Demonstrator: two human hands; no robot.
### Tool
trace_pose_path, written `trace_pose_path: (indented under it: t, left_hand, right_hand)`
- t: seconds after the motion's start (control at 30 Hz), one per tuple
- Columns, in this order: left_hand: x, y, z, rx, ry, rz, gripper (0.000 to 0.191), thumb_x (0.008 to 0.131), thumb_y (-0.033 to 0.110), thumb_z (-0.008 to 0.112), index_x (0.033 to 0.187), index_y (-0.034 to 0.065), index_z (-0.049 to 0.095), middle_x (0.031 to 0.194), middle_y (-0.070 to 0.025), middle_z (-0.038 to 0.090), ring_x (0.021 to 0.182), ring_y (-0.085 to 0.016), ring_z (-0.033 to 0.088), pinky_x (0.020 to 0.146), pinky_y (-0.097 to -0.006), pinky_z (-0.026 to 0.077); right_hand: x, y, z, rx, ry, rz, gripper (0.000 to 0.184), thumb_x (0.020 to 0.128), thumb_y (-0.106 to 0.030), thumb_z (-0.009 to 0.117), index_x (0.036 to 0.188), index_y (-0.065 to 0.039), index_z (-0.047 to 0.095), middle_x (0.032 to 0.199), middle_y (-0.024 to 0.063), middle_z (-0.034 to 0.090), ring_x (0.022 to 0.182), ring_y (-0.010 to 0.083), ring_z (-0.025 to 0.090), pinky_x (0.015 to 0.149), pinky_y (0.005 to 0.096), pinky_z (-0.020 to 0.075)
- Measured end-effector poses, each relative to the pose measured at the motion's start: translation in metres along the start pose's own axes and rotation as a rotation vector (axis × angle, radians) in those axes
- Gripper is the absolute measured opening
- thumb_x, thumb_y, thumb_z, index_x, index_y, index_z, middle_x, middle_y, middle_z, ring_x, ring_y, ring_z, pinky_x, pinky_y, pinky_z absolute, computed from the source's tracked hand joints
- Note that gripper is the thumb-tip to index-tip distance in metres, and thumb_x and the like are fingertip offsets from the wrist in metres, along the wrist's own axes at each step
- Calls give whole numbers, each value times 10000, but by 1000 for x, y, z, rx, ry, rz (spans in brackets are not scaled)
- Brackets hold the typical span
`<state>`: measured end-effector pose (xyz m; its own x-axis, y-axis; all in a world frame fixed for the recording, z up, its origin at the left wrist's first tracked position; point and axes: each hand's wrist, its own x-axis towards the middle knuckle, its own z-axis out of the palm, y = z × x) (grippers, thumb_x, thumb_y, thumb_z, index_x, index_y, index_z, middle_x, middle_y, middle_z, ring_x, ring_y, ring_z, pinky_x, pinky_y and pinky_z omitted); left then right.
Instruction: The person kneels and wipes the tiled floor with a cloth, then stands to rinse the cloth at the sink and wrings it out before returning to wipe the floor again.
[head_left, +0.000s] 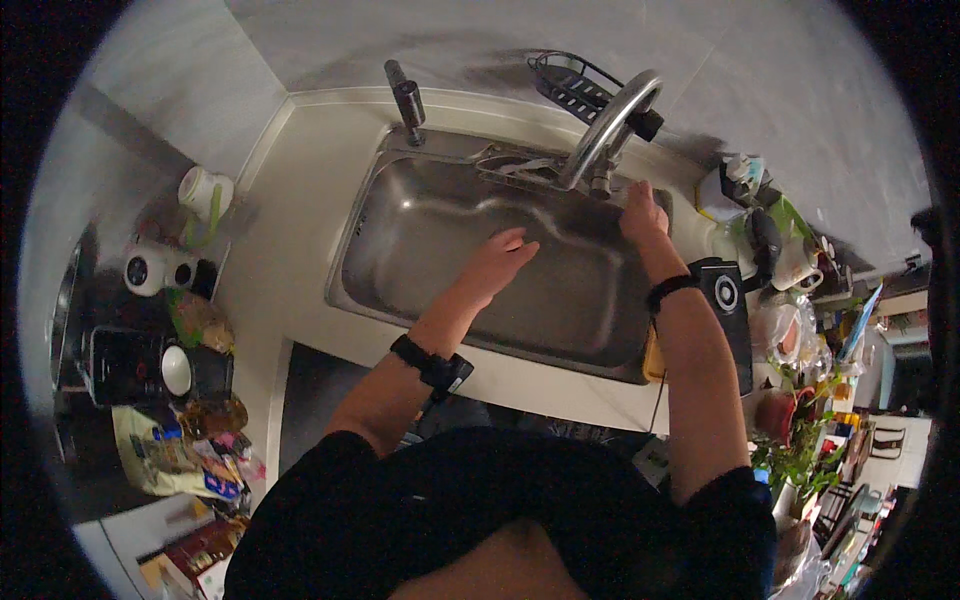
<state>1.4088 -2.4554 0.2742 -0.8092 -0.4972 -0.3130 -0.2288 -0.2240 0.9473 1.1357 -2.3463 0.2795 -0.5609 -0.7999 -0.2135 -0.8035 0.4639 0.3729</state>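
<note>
My left hand is over the stainless steel sink basin, thumb and fingers apart, with nothing in it. My right hand is at the sink's back right corner, just right of the base of the chrome faucet. Its fingers are curled; whether they grip a faucet lever is hidden. The faucet's curved spout arches over the back rim, and no water can be made out. A wire rack holding something thin hangs along the basin's back wall. Dark bands circle both my wrists.
A dark soap dispenser stands behind the basin, and a black wire caddy is by the wall. Right of the sink are a black appliance and a yellow-edged board. On the left are a white bowl and bagged food.
</note>
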Motion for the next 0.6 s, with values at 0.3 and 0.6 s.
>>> trace_pose_path:
  t: [0.3, 0.6]
  left_hand:
    - [80, -27, 11, -274, -63, -201, 547, 892, 570, 525, 1119, 73, 547, 878, -29, 558, 793, -134, 521, 692, -299, 433]
    - [78, -26, 18, -900, -105, -379, 512, 886, 503, 558, 1112, 45, 582, 1055, -101, 601, 969, -228, 575, 837, -386, 483]
  right_hand:
    - [-18, -54, 14, 498, 225, 140, 376, 837, -221, 570, 1142, -4, 536, 1152, 180, 563, 989, 333, 613, 785, 419, 527]
    - [-23, -174, -22, 1486, 4, 502, 576, 938, -497, 409, 1242, -19, 513, 1173, 224, 586, 1081, 372, 554, 931, 411, 426]
